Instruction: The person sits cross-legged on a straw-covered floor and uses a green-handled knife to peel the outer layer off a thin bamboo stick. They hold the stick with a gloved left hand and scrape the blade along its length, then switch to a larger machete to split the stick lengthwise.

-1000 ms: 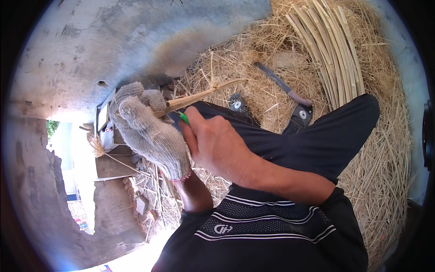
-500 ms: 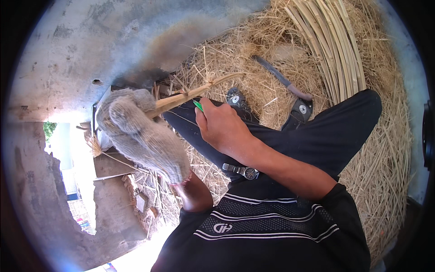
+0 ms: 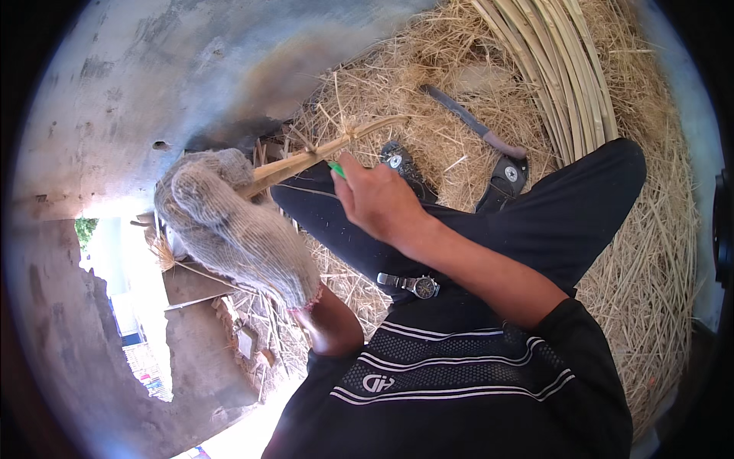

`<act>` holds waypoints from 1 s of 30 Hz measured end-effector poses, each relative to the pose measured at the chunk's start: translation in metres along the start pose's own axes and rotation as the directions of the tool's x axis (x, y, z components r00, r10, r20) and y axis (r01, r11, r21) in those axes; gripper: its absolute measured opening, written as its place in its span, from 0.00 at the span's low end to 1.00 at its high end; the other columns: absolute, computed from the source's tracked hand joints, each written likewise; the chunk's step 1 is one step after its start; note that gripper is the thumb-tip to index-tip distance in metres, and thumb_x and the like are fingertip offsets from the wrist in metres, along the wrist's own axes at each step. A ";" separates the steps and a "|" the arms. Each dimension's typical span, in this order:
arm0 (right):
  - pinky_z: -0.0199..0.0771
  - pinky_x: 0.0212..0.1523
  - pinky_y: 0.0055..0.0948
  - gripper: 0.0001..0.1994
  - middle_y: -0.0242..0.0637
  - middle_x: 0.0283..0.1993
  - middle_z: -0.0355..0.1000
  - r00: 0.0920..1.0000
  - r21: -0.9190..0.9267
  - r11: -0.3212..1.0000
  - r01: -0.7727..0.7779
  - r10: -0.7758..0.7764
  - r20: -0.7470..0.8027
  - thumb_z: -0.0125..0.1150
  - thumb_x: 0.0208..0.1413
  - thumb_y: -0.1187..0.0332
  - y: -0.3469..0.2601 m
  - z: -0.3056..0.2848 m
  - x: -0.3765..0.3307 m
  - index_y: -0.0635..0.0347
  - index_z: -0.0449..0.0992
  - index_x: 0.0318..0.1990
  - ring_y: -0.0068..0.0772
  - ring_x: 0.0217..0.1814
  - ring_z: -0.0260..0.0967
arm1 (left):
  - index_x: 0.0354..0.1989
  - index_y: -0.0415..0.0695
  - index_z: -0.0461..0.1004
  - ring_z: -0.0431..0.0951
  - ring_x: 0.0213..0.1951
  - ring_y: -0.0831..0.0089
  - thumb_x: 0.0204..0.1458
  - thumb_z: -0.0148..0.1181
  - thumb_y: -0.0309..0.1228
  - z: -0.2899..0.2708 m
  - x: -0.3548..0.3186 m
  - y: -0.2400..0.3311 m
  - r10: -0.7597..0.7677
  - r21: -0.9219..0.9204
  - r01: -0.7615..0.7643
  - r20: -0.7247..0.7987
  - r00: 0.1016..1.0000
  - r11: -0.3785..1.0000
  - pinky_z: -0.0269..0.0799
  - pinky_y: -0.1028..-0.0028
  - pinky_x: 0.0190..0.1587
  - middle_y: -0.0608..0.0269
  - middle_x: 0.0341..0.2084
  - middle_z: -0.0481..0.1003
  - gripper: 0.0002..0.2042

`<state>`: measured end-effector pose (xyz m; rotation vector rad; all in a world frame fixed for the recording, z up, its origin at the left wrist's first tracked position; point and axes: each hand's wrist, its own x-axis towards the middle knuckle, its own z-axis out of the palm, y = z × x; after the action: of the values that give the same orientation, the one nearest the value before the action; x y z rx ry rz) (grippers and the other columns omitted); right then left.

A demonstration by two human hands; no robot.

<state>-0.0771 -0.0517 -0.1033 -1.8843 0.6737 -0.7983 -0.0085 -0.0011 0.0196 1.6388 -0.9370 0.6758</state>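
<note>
My left hand (image 3: 222,218), in a grey knitted glove, grips the near end of a pale bamboo strip (image 3: 329,149) that runs up and to the right over the straw. My bare right hand (image 3: 375,199) sits just right of it, closed on a small green-handled tool (image 3: 336,169) whose tip meets the strip. Both hands are above my black-trousered left leg (image 3: 336,229). A wristwatch (image 3: 413,284) lies on my lap.
A bundle of long bamboo strips (image 3: 550,69) curves across the top right. A long knife with a grey handle (image 3: 474,122) lies on the straw (image 3: 657,252). Dark sandals (image 3: 508,176) sit near it. A concrete wall (image 3: 153,84) stands to the left.
My hands have moved apart: the gloved left hand has slid down and left along the strip, the right hand has shifted right, and more of the strip now shows.
</note>
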 end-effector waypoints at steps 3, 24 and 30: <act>0.74 0.28 0.55 0.12 0.59 0.19 0.71 0.994 -0.089 0.990 -0.111 0.112 0.003 0.51 0.66 0.64 0.033 0.009 -0.003 0.67 0.68 0.42 0.66 0.26 0.73 | 0.33 0.44 0.69 0.71 0.25 0.79 0.67 0.45 0.47 0.002 0.004 -0.003 0.057 0.068 -0.058 0.029 0.998 0.996 0.65 0.81 0.19 0.65 0.26 0.71 0.19; 0.76 0.33 0.58 0.12 0.59 0.22 0.72 0.993 -0.088 0.994 -0.067 0.075 0.088 0.49 0.65 0.64 0.031 0.004 0.016 0.66 0.69 0.40 0.66 0.27 0.74 | 0.31 0.45 0.70 0.69 0.22 0.80 0.66 0.44 0.53 0.008 0.005 -0.003 -0.061 -0.015 0.060 -0.082 0.995 0.998 0.61 0.85 0.18 0.66 0.22 0.69 0.23; 0.76 0.32 0.57 0.13 0.58 0.24 0.74 0.996 -0.249 0.968 -0.046 0.064 0.066 0.49 0.67 0.62 0.106 0.000 0.040 0.66 0.70 0.42 0.66 0.29 0.75 | 0.29 0.45 0.69 0.68 0.22 0.81 0.67 0.42 0.51 0.019 0.014 0.001 0.031 -0.082 -0.033 -0.031 0.999 0.996 0.61 0.84 0.19 0.67 0.22 0.68 0.23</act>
<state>-0.0635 -0.1234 -0.1900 -2.0984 0.8053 -0.6285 -0.0021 -0.0228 0.0265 1.5402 -0.9597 0.6728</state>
